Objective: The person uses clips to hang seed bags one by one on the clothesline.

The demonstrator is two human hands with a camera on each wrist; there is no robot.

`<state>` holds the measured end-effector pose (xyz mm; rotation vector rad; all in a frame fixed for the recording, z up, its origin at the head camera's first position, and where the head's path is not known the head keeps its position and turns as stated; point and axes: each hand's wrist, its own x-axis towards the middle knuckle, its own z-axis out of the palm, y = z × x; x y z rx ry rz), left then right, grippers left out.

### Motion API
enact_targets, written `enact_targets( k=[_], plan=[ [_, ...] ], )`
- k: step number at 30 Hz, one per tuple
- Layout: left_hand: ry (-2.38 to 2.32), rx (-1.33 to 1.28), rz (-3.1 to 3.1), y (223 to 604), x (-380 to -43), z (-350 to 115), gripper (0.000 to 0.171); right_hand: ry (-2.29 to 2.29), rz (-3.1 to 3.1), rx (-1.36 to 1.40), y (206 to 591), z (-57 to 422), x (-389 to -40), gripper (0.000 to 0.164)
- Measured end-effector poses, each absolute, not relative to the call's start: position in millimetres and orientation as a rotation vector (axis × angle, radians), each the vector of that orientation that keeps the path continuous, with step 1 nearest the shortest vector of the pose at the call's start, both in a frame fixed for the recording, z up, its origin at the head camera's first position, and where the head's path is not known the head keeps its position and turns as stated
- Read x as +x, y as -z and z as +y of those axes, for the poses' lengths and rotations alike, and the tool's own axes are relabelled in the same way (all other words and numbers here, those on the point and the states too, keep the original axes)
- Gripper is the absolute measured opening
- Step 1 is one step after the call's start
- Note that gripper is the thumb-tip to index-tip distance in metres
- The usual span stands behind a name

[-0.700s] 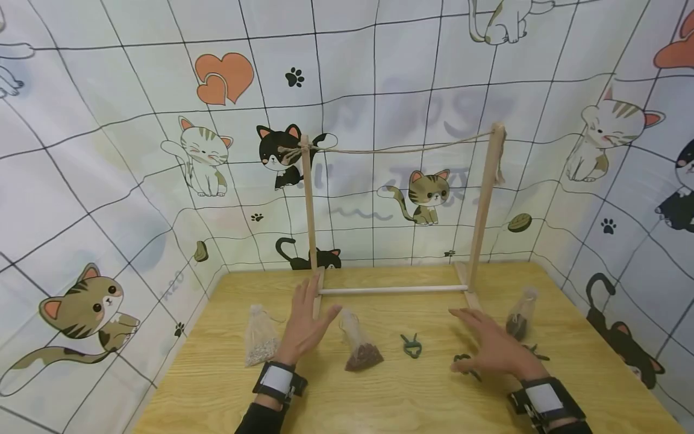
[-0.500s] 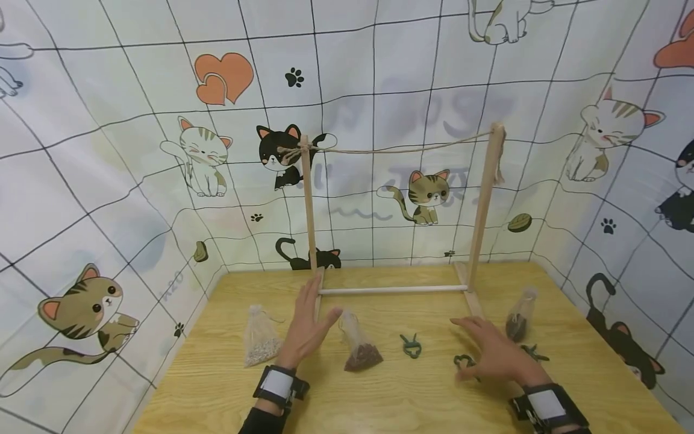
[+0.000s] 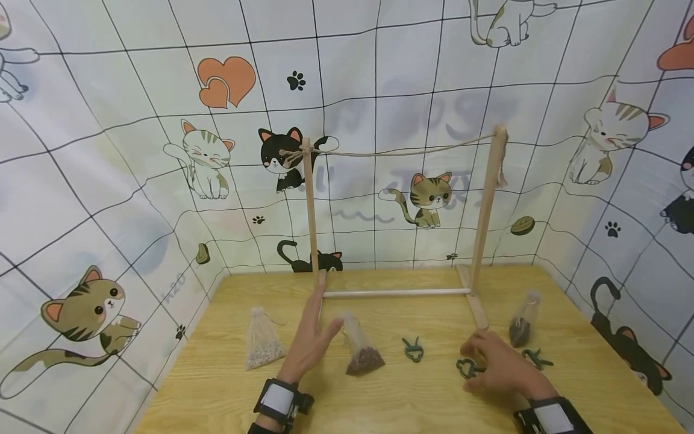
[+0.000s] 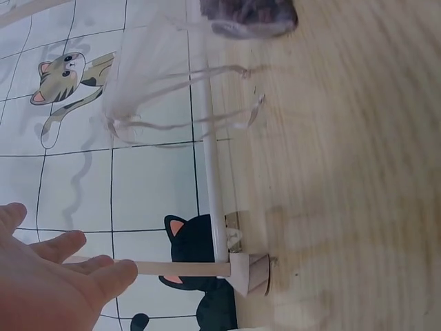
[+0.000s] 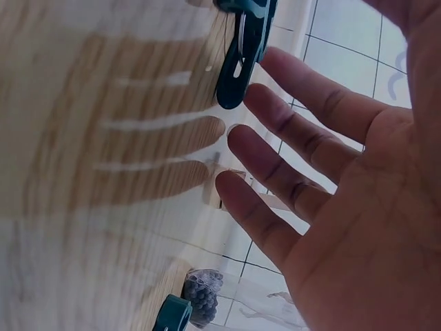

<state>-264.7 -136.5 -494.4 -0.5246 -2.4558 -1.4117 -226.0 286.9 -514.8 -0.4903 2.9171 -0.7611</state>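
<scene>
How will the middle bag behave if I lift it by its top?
The middle bag will probably fold under a pinch: its top is thin and see-through. Its weight should hang low, as the dark filling sits at the bottom. It seems unlikely to roll, given its broad base.

dark green clip point(image 5: 253, 45), yellow wood-grained table point(image 3: 401, 398), white rod point(image 3: 396, 293), white cloth point(image 3: 349, 66) with black grid, orange heart point(image 3: 241, 79)

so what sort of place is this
Probably a makeshift activity corner indoors: a wooden table with a cat-print backdrop behind and beside it, and a wooden frame standing on top.
</scene>
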Motion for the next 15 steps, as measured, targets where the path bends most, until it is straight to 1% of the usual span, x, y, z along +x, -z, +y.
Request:
enact_targets(
  k=[3, 6, 12, 15],
  plan=[
    [1.441, -0.512, -2.462, 497, -260, -136, 0.08, 0.791, 2.895, -0.486, 515, 286, -225, 0.05],
    [1.453, -0.506, -2.469, 501, -257, -136, 0.078, 0.806, 2.883, -0.476, 514, 285, -225, 0.044],
    [1.472, -0.527, -2.463, 504, -252, -134, 0.075, 0.81, 2.885, -0.334, 511, 284, -224, 0.045],
    [1.481, -0.516, -2.462, 505, -249, -133, 0.073, 0.814, 2.88, -0.314, 511, 285, -224, 0.043]
  ],
)
